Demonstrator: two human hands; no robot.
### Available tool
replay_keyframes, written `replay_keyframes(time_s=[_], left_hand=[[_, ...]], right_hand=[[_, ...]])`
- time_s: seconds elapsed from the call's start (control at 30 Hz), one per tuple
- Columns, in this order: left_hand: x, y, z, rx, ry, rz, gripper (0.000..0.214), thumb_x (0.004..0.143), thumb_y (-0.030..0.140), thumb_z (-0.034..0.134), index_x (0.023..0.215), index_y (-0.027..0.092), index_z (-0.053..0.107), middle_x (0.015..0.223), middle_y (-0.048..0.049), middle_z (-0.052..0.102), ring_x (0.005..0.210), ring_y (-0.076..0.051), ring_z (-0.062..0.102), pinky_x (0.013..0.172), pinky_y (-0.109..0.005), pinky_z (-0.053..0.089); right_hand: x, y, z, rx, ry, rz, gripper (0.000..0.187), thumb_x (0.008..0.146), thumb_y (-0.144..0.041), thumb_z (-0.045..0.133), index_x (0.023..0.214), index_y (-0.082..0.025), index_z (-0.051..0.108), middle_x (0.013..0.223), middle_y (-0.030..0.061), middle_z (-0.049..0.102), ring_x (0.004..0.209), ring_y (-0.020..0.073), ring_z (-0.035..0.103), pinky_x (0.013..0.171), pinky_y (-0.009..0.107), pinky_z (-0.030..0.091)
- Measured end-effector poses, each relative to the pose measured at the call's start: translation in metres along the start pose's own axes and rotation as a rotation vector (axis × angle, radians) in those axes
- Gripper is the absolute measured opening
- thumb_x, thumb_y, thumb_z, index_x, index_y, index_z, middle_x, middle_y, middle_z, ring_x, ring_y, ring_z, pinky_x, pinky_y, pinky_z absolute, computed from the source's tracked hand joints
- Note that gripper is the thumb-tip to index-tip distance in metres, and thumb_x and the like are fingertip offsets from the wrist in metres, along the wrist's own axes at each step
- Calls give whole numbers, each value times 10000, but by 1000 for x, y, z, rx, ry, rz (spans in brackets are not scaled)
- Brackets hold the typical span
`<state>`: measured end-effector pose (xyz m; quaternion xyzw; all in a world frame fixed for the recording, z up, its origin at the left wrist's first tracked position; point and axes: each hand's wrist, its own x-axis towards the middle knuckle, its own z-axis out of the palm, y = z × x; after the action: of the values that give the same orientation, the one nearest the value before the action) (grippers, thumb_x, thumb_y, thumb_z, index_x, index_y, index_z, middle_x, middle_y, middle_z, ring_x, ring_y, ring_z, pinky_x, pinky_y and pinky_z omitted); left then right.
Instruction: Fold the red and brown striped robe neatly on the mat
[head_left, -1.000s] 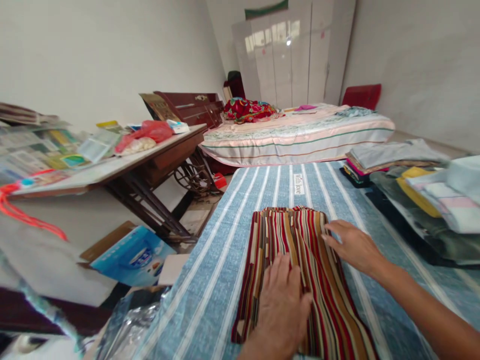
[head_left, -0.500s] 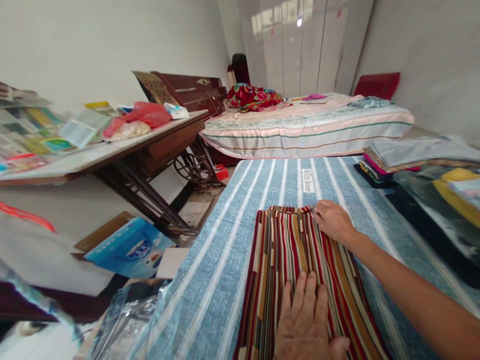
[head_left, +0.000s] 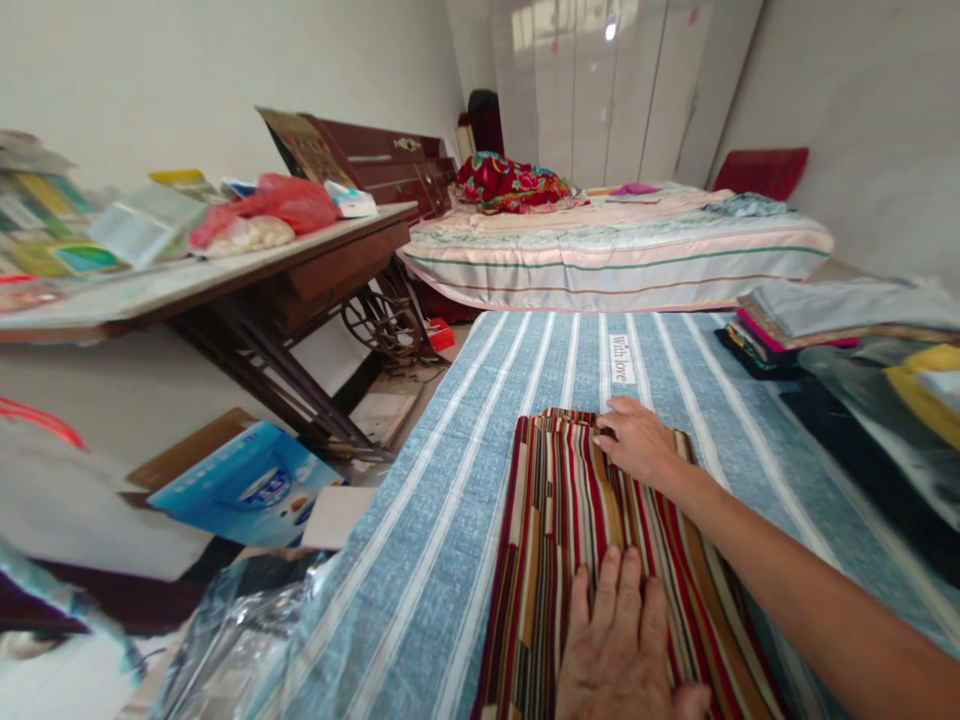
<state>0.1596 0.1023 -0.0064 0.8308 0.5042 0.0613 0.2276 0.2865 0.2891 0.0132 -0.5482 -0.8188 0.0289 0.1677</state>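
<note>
A striped garment (head_left: 540, 530) in red, tan, cream and black lies lengthwise on the blue-and-white striped cover (head_left: 435, 520). My left hand (head_left: 619, 635) rests flat on its near part, palm down with the fingers outstretched. At the garment's far edge, my right hand (head_left: 637, 435) has its thumb and fingers closed on the cloth near the narrow gathered band. Small folds run through the fabric beneath my right wrist. The garment's near end runs out of the picture.
Folded clothes (head_left: 847, 310) are piled at the right. On the left stand a sewing-machine table (head_left: 330, 250) loaded with bags and boxes, and a blue carton (head_left: 255, 485) below it. Clear plastic bags (head_left: 247, 620) lie beside the cover. A bed (head_left: 615, 255) stands beyond.
My right hand has moved left along the garment's far edge, from its right corner toward the middle. My left hand stays flat on the cloth. The view has shifted slightly.
</note>
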Motion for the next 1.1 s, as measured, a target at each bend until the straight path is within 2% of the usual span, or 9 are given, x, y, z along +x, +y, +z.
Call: replay_keyframes(time_s=[0.13,0.37,0.47,0.57,0.7,0.83,0.97,1.03,1.1], left_hand=[[-1,0,-1,4,2,13,782,779,640,500,1411,198,364,1491,-137,227,1356,-380,240,1068,-626,269],[-3,7,-10,-32,-9,-22,754,783,570,542,1413,198,362,1503,-124,190,1370,-376,201,1089,-617,231],[-4,9,-15,-55,-40,-38,757,794,568,531,1418,180,350,1502,-133,185,1378,-372,170,1093,-624,204],[-5,9,-16,-55,-44,-35,769,793,589,522,1420,180,344,1503,-127,191,1382,-366,157,1096,-627,181],[-5,10,-16,-28,-13,-30,724,814,563,507,1416,190,355,1509,-109,202,1388,-345,160,1102,-613,186],[-9,12,-22,-8,6,-9,642,833,501,507,1388,195,404,1510,-99,218,1387,-336,183,1094,-607,219],[-14,14,-46,22,46,3,526,868,423,482,1324,162,472,1501,-126,263,1376,-302,245,1092,-536,292],[-11,12,-64,66,61,2,442,890,348,449,1285,155,496,1497,-125,284,1377,-278,253,1097,-509,293],[-1,7,-78,129,65,-16,402,906,311,414,1268,159,501,1498,-116,292,1384,-265,239,1103,-503,274]], right_hand=[[4,-3,-1,14,-6,6,177,796,-175,516,658,-194,624,836,43,603,871,167,542,789,264,401],[9,5,-26,-26,-21,89,186,761,-159,479,671,-187,639,858,55,613,864,177,545,735,265,397],[17,8,-19,-47,-86,92,153,697,-124,513,614,-170,633,778,54,612,800,170,553,684,256,387],[20,11,-6,-39,-98,61,151,700,-115,515,635,-161,643,762,59,619,803,173,557,690,257,386],[16,13,3,-20,-33,47,184,763,-134,492,666,-156,648,775,78,625,815,190,561,733,281,399],[2,16,-5,23,97,49,199,843,-198,476,775,-166,660,847,78,641,886,194,569,823,296,413],[-32,20,-22,85,267,37,219,875,-224,446,864,-167,658,988,89,653,988,197,571,907,322,419],[-53,19,-28,151,352,-40,212,871,-218,450,867,-179,659,1010,83,661,1004,195,583,925,337,429],[-70,14,-29,193,358,-125,208,866,-208,456,887,-187,662,1013,81,669,1000,198,598,923,359,445]])
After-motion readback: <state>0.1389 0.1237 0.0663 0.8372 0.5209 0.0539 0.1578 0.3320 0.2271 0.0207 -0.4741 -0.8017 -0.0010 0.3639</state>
